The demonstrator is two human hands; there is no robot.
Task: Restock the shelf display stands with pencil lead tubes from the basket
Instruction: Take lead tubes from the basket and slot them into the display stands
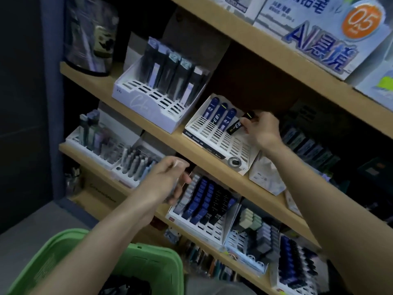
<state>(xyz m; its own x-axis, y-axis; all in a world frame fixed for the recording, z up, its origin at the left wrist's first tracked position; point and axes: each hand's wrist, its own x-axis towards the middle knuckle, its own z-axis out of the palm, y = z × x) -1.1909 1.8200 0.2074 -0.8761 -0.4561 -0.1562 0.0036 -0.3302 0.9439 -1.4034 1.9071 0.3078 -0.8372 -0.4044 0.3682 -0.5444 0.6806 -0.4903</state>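
My right hand (pixel 262 129) pinches a black pencil lead tube (pixel 238 124) marked 03, tilted over the back row of a white slotted display stand (pixel 217 137) on the middle shelf. Three blue lead tubes (pixel 221 116) stand in that stand's back row, left of the black one. My left hand (pixel 168 179) hovers lower, in front of the shelf below, and grips something pale and blurred that I cannot identify. The green basket (pixel 136 260) sits at the bottom left, with dark contents partly hidden under my left forearm.
Another white stand (pixel 148 101) with dark tall packs sits left on the same shelf. A stand of HB 0.5 lead boxes (pixel 204 205) and stands of pens and erasers fill the lower shelves. Large product boxes (pixel 319 33) occupy the top shelf.
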